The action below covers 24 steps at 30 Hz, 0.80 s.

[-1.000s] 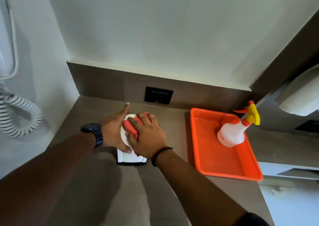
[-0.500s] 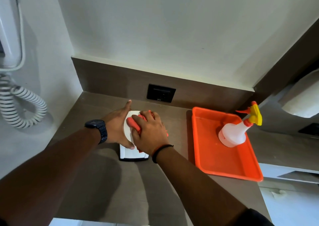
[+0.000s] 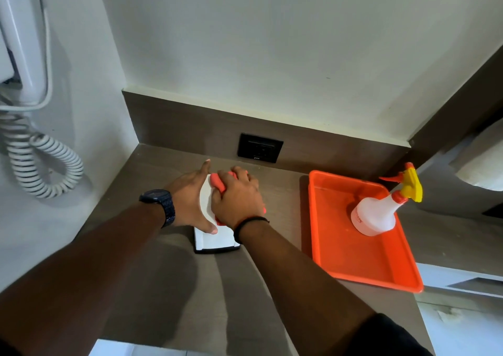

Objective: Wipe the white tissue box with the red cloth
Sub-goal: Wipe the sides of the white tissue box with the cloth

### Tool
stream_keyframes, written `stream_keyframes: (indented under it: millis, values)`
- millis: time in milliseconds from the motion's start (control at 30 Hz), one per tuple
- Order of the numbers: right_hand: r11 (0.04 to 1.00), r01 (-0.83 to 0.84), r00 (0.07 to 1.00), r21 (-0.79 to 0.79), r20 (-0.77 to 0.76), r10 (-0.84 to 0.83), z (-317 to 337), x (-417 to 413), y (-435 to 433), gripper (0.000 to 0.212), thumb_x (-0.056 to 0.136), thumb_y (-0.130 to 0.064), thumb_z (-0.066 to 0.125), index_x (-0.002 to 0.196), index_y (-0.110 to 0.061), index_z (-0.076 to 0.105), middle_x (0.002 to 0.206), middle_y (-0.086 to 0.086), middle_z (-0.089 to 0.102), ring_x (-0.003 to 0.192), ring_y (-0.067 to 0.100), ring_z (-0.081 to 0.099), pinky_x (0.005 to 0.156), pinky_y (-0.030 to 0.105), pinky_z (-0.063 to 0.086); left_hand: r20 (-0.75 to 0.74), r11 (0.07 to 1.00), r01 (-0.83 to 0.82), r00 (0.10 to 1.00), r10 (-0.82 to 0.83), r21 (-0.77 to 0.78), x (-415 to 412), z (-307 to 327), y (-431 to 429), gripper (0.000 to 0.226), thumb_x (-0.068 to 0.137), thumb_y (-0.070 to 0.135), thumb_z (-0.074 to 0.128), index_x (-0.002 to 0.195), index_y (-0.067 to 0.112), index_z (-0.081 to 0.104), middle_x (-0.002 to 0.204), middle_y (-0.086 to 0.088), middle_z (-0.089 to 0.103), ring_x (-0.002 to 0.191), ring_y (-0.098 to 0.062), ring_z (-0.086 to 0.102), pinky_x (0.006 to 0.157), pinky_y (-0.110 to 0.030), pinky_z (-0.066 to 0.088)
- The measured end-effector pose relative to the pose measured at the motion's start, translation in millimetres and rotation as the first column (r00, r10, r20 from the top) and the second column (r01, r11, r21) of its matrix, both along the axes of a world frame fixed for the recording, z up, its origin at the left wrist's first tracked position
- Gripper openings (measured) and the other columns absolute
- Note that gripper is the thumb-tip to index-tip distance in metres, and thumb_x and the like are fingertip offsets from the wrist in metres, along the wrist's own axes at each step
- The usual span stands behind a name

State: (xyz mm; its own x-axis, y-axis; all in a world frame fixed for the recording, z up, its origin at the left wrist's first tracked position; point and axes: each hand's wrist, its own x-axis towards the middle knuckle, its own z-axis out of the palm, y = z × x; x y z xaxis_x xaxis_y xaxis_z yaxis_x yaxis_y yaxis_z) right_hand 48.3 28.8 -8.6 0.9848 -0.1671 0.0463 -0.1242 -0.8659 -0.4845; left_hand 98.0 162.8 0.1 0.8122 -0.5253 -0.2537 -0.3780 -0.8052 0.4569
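Note:
The white tissue box (image 3: 211, 240) stands on the brown counter near the back left corner. My left hand (image 3: 192, 199), with a dark watch on the wrist, lies flat against the box's left side, thumb on its near top edge. My right hand (image 3: 238, 199) presses the bunched red cloth (image 3: 217, 182) onto the top of the box. Most of the cloth and the box top is hidden under my hands; only the box's near face and a strip of the top show.
An orange tray (image 3: 353, 263) sits on the counter to the right, holding a white spray bottle (image 3: 377, 214) with a yellow and red trigger. A black wall socket (image 3: 260, 148) is behind the box. A white coiled cord (image 3: 40, 159) hangs on the left wall.
My right hand with the cloth has slid slightly toward the back of the box top. The left hand stays against the box. The camera has tilted a little.

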Motion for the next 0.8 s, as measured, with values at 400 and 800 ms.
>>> stream_keyframes:
  millis: [400, 800]
  values:
    - [0.282, 0.503, 0.729, 0.817, -0.225, -0.646, -3.2, -35.1, -48.5, 0.020, 0.083, -0.029, 0.056, 0.069, -0.017, 0.064, 0.059, 0.008, 0.063, 0.045, 0.023, 0.057, 0.054, 0.037, 0.054, 0.122, 0.930, -0.368, 0.923, 0.366, -0.006, -38.4, 3.3, -30.3, 0.130, 0.039, 0.071, 0.080, 0.144, 0.023, 0.019, 0.148, -0.016, 0.034, 0.136, -0.035, 0.029, 0.111, -0.044, 0.028]
    - [0.093, 0.422, 0.686, 0.902, -0.251, -0.683, -14.5, -30.8, -73.1, 0.042, 0.083, -0.028, 0.064, 0.123, -0.017, 0.065, 0.114, 0.009, 0.071, 0.106, 0.026, 0.066, 0.099, 0.045, 0.052, -0.018, 0.814, 0.201, 0.973, -0.228, 0.544, 21.4, 45.7, -58.4, 0.113, 0.026, 0.076, 0.077, 0.121, 0.023, 0.047, 0.118, 0.001, 0.057, 0.100, -0.022, 0.055, 0.086, -0.041, 0.051]
